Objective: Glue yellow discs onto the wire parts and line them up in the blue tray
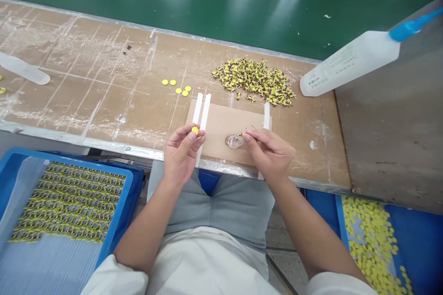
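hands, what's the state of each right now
Left hand: closed, pinching a yellow disc.
Right hand: closed in a pinch by the clear container; anything held is too small to tell.

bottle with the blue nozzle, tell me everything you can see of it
The bottle looks like translucent white plastic, with small green print and a tapering blue nozzle reaching the picture's right edge. It appears to stand on its base on the brown worktop, right of the pile of yellow-and-dark pieces; nothing grips it.

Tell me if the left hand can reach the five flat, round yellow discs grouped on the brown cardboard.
Probably yes: nothing visible stands between the left hand and those five discs, though it holds another round yellow disc.
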A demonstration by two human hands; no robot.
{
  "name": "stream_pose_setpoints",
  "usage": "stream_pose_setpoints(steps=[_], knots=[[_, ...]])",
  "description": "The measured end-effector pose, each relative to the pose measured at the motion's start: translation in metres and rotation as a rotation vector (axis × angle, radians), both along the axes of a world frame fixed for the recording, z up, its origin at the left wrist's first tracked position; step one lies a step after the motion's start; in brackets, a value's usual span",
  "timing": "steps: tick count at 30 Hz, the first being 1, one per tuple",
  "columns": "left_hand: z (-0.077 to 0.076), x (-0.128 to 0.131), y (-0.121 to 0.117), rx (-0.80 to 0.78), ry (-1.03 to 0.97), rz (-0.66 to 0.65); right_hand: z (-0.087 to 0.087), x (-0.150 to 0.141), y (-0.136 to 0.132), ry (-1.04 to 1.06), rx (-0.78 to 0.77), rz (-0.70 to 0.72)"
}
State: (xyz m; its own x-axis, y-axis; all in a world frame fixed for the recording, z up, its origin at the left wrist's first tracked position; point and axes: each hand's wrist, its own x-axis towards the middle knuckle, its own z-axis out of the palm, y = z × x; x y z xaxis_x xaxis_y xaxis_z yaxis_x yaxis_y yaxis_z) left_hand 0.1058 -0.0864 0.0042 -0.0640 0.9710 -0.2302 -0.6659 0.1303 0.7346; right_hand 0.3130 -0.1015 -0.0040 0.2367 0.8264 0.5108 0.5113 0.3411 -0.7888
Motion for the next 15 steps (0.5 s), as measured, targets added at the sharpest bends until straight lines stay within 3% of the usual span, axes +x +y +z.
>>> stream_pose_setpoints(steps=[4,15], knots=[[0.0,0.0,0.0,-0.008,0.01,0.002,0.002,0.001,-0.001,0.018,0.034,0.018],[0.002,-0.001,0.002,-0.017,-0.013,-0.014,0.003,0.011,0.003,-0.187,0.117,0.091]])
